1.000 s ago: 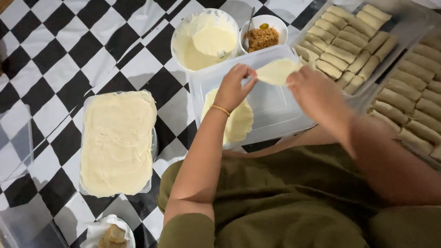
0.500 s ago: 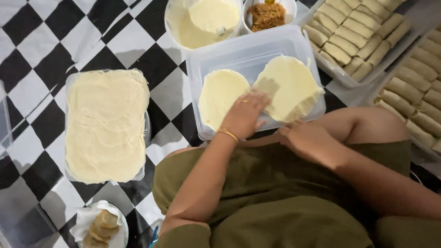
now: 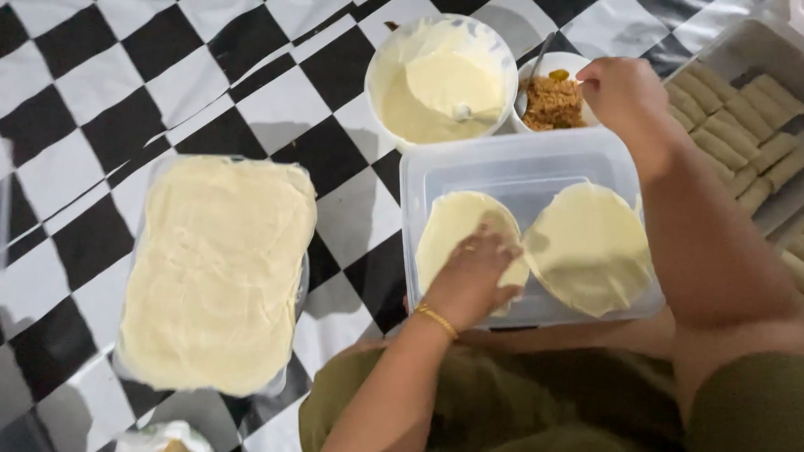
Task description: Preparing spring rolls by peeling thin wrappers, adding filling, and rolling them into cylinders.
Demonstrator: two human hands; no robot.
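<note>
Low in the middle of the frame, the left hand [image 3: 473, 275] lies flat on a thin round pale-yellow wrapper [image 3: 460, 232], fingers spread and pressing, gripping nothing. A second round wrapper [image 3: 588, 246] lies just beside it to the right, both on an upturned clear plastic container lid [image 3: 511, 167] set on the black-and-white checked floor covering [image 3: 95, 73]. At upper right, the right hand [image 3: 625, 96] reaches over a small white bowl of brown minced filling [image 3: 553, 99]; its fingers are curled, apparently around the metal spoon [image 3: 534, 68] there, though I cannot tell for sure. Left of it stands a white bowl of pale batter [image 3: 438, 85]. A stack of wrappers in a rectangular tray [image 3: 213, 273] fills the left, and trays of finished rolls [image 3: 735, 131] sit at right.

The risks, as I judge them: the thin sheet could tear or wrinkle under a dragging palm, and filling could drop off the spoon onto the lid.
</note>
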